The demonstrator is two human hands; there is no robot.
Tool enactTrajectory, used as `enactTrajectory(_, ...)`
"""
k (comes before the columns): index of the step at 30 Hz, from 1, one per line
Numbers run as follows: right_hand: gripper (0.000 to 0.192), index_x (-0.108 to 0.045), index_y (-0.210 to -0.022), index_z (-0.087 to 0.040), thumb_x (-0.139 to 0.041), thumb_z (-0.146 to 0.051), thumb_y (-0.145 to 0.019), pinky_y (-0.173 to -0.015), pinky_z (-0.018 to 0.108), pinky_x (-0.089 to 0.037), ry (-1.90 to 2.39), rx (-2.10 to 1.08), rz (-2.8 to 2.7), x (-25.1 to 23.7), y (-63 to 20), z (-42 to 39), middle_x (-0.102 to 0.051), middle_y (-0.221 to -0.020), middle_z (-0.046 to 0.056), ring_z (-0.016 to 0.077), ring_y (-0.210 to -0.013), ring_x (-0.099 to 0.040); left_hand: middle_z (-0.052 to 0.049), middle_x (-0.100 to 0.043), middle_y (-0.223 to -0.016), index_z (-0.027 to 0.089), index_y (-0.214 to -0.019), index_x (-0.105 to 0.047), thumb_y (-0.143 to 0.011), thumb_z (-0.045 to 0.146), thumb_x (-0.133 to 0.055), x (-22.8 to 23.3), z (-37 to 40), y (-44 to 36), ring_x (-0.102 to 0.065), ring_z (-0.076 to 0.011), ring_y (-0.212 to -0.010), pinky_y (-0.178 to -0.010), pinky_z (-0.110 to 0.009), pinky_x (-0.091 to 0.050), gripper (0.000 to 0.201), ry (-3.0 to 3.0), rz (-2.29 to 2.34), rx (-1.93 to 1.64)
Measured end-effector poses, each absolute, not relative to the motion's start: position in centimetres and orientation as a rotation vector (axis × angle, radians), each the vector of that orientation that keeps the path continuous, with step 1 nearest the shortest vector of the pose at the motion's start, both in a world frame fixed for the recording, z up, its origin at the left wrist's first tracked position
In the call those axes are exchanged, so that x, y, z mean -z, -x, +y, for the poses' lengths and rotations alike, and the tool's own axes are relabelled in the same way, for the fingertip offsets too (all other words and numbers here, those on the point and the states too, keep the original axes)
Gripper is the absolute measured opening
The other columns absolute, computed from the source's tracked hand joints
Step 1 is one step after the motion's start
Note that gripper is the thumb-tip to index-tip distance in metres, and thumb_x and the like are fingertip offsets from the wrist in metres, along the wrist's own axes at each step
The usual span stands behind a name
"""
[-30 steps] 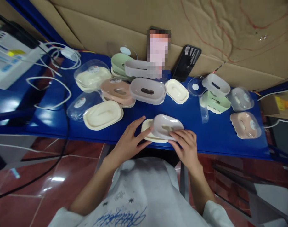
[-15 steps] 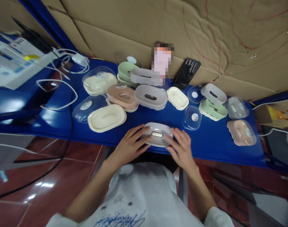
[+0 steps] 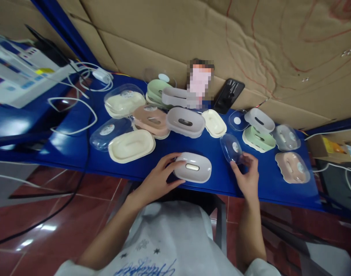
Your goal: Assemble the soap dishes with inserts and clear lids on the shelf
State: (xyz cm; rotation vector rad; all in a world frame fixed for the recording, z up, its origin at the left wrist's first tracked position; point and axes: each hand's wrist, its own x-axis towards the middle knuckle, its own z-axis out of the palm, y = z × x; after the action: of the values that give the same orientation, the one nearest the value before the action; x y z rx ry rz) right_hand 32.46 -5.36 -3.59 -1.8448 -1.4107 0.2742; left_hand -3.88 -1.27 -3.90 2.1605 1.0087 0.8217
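Observation:
A grey oval soap dish (image 3: 200, 173), with a cream ridge showing through its middle slot, rests near the table's front edge. My left hand (image 3: 160, 174) grips its left end, thumb at the near side and fingers over the far rim. To the right, my right hand (image 3: 246, 174) pinches a clear plastic lid (image 3: 229, 147) by its near right edge. That lid is tilted up and bears a round white sticker. Beyond the dish lie a larger-looking grey tray (image 3: 192, 129) with a slot and a cream base (image 3: 215, 123).
On the blue table (image 3: 189, 145), cream bases (image 3: 131, 147), a brown lidded dish (image 3: 150, 119) and a clear lid (image 3: 106, 134) crowd the left. Grey and green trays (image 3: 260, 138) and a pinkish lidded dish (image 3: 292, 166) stand right. A black phone (image 3: 229, 94) leans behind; white cables (image 3: 90, 119) lie left.
My right hand has left the grey soap dish, moved right and taken hold of the clear lid, which is now tilted. My left hand stays on the dish.

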Motion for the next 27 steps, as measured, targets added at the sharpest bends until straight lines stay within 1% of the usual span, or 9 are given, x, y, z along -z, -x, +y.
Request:
enactTrajectory(2,0.060,-0.055,-0.150,-0.026,-0.076,-0.048,-0.099,-0.113,0.054,-0.058,1.691,-0.491,-1.499,3.1,-32.2,-6.6,-0.064,-0.152,0.016,0.0303,-0.134,-0.068,-0.013,-0.048,-0.164,0.036,-0.163,-0.043,-0.096,0.029,-0.083,3.9,-1.0,3.9,-0.055,-0.0327,-0.151,-0.123,-0.055,-0.053,0.079,-2.092,1.027,-0.780)
enactTrajectory(4,0.056,-0.053,-0.156,-0.029,-0.070,-0.041,-0.104,-0.121,0.056,-0.053,1.545,-0.654,-1.668,2.7,-31.3,-7.4,-0.058,-0.162,0.015,0.0319,-0.148,-0.059,-0.013,-0.043,-0.170,0.039,-0.170,-0.031,-0.095,0.030,-0.084,3.7,-0.6,3.8,-0.048,-0.0346,-0.157,-0.127,-0.058,-0.049,0.092,-2.070,1.023,-0.753)
enactTrajectory(8,0.052,-0.053,-0.161,-0.034,-0.060,-0.032,-0.109,-0.128,0.057,-0.047,1.405,-0.755,-2.014,2.0,-28.3,-7.8,-0.037,-0.179,0.010,0.0326,-0.164,-0.039,-0.012,-0.032,-0.178,0.042,-0.173,-0.024,-0.095,0.035,-0.085,3.3,0.0,3.7,-0.039,-0.0356,-0.163,-0.129,-0.059,-0.046,0.100,-2.089,0.966,-0.686)
enactTrajectory(10,0.053,-0.051,-0.162,-0.035,-0.057,-0.029,-0.110,-0.128,0.058,-0.046,1.377,-0.735,-2.111,1.9,-27.0,-7.6,-0.027,-0.183,0.008,0.0327,-0.166,-0.034,-0.010,-0.035,-0.177,0.043,-0.172,-0.027,-0.096,0.035,-0.083,3.2,0.1,3.8,-0.041,-0.0341,-0.162,-0.129,-0.058,-0.046,0.095,-2.102,0.954,-0.671)
enactTrajectory(12,0.056,-0.051,-0.162,-0.033,-0.063,-0.032,-0.108,-0.128,0.061,-0.046,1.340,-0.687,-2.146,2.1,-26.2,-7.3,-0.024,-0.183,0.009,0.0352,-0.167,-0.032,-0.010,-0.041,-0.173,0.042,-0.168,-0.036,-0.096,0.034,-0.083,3.2,0.1,3.9,-0.045,-0.0324,-0.159,-0.129,-0.058,-0.047,0.086,-2.105,0.957,-0.685)
enactTrajectory(16,0.062,-0.055,-0.158,-0.034,-0.077,-0.033,-0.100,-0.127,0.066,-0.046,1.243,-0.511,-2.201,2.7,-25.3,-6.8,-0.035,-0.179,0.010,0.0396,-0.166,-0.033,-0.014,-0.049,-0.163,0.033,-0.152,-0.053,-0.093,0.034,-0.086,3.7,-0.2,3.9,-0.054,-0.0315,-0.152,-0.125,-0.056,-0.051,0.068,-2.065,0.979,-0.772)
enactTrajectory(19,0.057,-0.056,-0.157,-0.035,-0.072,-0.027,-0.102,-0.126,0.068,-0.046,1.211,-0.492,-2.255,2.6,-25.2,-6.4,-0.041,-0.176,0.009,0.0389,-0.167,-0.031,-0.014,-0.049,-0.163,0.032,-0.146,-0.055,-0.092,0.033,-0.087,3.8,-0.3,3.9,-0.054,-0.0318,-0.152,-0.124,-0.057,-0.052,0.063,-2.059,0.985,-0.792)
enactTrajectory(23,0.053,-0.056,-0.156,-0.030,-0.067,-0.026,-0.104,-0.126,0.068,-0.046,1.201,-0.520,-2.268,2.0,-25.6,-5.9,-0.038,-0.178,0.011,0.0386,-0.167,-0.029,-0.013,-0.051,-0.163,0.032,-0.145,-0.054,-0.093,0.035,-0.087,3.8,-0.2,3.8,-0.055,-0.0309,-0.151,-0.123,-0.057,-0.052,0.061,-2.078,0.991,-0.761)
enactTrajectory(27,0.055,-0.054,-0.158,-0.030,-0.066,-0.026,-0.104,-0.125,0.067,-0.047,1.215,-0.483,-2.286,2.1,-25.9,-5.8,-0.036,-0.179,0.012,0.0381,-0.166,-0.032,-0.013,-0.054,-0.160,0.031,-0.142,-0.058,-0.091,0.038,-0.088,3.9,0.0,3.8,-0.058,-0.0313,-0.148,-0.122,-0.056,-0.053,0.060,-2.067,1.009,-0.786)
